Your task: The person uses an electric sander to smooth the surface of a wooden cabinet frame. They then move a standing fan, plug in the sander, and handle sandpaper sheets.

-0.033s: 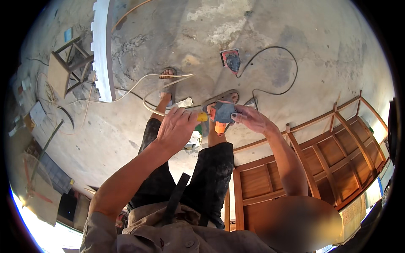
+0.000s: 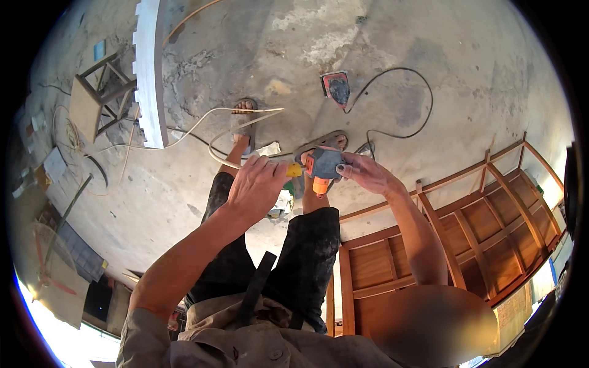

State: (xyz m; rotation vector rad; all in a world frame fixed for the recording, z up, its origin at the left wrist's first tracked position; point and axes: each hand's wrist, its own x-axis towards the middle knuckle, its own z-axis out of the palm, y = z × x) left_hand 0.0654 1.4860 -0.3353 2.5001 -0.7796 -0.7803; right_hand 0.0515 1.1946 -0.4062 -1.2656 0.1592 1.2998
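My left hand (image 2: 256,184) is closed around a yellow plug (image 2: 294,170), with a pale cable (image 2: 222,161) running out of its far side. My right hand (image 2: 366,173) grips the right side of a grey-and-red socket block (image 2: 326,163), thumb on top. The plug's tip meets the block's left side; how deep it sits cannot be told. An orange plug-like piece (image 2: 319,186) sticks out of the block toward me. Both hands are in front of my knees, above the floor.
A red-and-black sander (image 2: 336,89) lies on the concrete floor with a looping black cord (image 2: 423,122). Farther left stand a long white notched board (image 2: 150,80) and a tipped wooden stool (image 2: 92,104). Brown wooden framing (image 2: 454,245) fills the right side. My sandalled feet are beyond the hands.
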